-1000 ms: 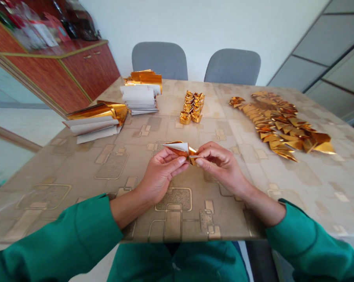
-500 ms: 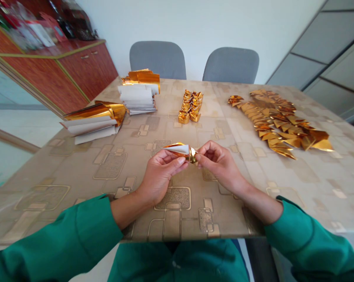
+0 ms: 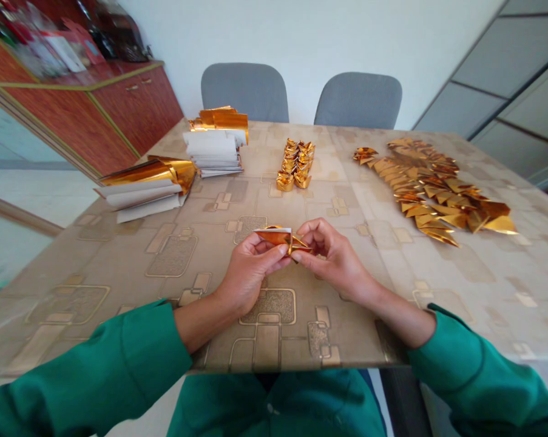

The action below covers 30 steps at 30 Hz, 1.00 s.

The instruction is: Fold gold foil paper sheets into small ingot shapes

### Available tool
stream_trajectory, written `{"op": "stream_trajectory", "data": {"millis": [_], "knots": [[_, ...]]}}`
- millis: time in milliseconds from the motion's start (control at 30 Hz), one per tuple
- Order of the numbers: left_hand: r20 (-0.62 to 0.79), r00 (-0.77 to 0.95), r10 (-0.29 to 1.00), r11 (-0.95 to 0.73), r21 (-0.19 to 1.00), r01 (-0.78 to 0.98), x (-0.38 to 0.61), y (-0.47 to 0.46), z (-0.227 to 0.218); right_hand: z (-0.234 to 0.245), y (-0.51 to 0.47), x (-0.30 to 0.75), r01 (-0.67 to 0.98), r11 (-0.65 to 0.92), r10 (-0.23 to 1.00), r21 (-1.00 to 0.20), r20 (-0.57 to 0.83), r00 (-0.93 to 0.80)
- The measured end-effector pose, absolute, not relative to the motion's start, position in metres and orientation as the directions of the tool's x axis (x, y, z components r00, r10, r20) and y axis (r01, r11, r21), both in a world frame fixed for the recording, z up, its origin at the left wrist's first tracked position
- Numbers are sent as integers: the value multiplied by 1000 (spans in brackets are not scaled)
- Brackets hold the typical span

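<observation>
Patterned tabletop (image 3: 474, 297), a folded gold paper (image 3: 276, 237) pinched above it

The tabletop is beige and brown with rectangles, and fills most of the view. Behind its far edge stand two grey chairs (image 3: 244, 92) against a pale wall (image 3: 296, 30). At the upper left is a red-brown cabinet (image 3: 64, 121) with bottles and packages on top, too blurred to tell apart.

Green sleeves (image 3: 132, 346) reach in from both lower corners. On the right of the tabletop spreads a long pile of pointed gold pieces (image 3: 428, 188), overlapping one another. On the left lie two stacks of paper: the nearer stack (image 3: 150, 188) has gold over white sheets; the farther stack (image 3: 214, 149), just beside it, shows gold behind white.

The left hand (image 3: 249, 267) has its fingers closed on the left part of the folded paper; the right hand (image 3: 335, 261) grips its right end between thumb and fingers. Beyond them, near the middle, sit two close rows of small gold shapes (image 3: 296, 164). The folded paper itself shows a white upper edge and an upright gold fold between the hands.
</observation>
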State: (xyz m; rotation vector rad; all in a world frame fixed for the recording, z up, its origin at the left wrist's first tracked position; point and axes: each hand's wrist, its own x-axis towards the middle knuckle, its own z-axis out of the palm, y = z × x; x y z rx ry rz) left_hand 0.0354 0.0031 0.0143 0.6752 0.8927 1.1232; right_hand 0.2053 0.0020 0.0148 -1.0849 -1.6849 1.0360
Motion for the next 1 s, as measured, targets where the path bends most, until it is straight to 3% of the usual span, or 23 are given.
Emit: {"op": "stream_trajectory", "data": {"millis": [133,467,700,800,1000], "knots": [[-275,176,945,326,820,-471,36,3,14,16,2,205,163,173,954,-971,124,-274],[-255,242,936,342,817,-463,35,4,10,13,4,208,228,226,954,-947,167,-249],[-277,175,945,328,825,-460,33,7,11,17,5,212,181,115,958,-977,61,-279],[-275,153,949,315,831,-460,33,7,12,19,4,213,239,127,956,-963,54,-289],[-264,165,950,311,833,-457,33,7,11,17,5,213,205,138,947,-969,68,-315]]}}
